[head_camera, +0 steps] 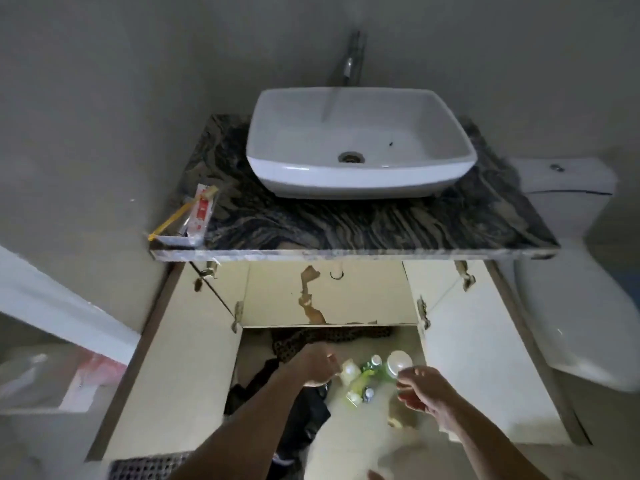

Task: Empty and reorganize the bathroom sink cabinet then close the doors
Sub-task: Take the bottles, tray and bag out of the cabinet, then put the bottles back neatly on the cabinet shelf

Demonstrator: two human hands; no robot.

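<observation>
Your left hand (317,367) is down low in front of the open cabinet (329,299), fingers curled in, and it is too blurred to tell whether it grips anything. Your right hand (420,388) hangs just beside it to the right, fingers loosely spread and holding nothing, right at the edge of a round clear lid (399,362). Between your two hands sits a small huddle of bottles (363,377) on the floor, green and pale ones close together, the lidded one at the right. Under your left forearm lies dark clothing (310,414), and behind it a patterned cloth (332,337) runs along the front of the cabinet. Both cabinet doors stand wide open, the left door (180,358) and right door (485,358) swung out to either side. The cabinet's back panel shows a peeled brown patch. Above, the dark marbled table (346,223) carries the white sink (360,143), with a toothbrush (181,213) and a red-and-white tube (199,216) at its left corner. A toilet (581,289) stands to the right.
</observation>
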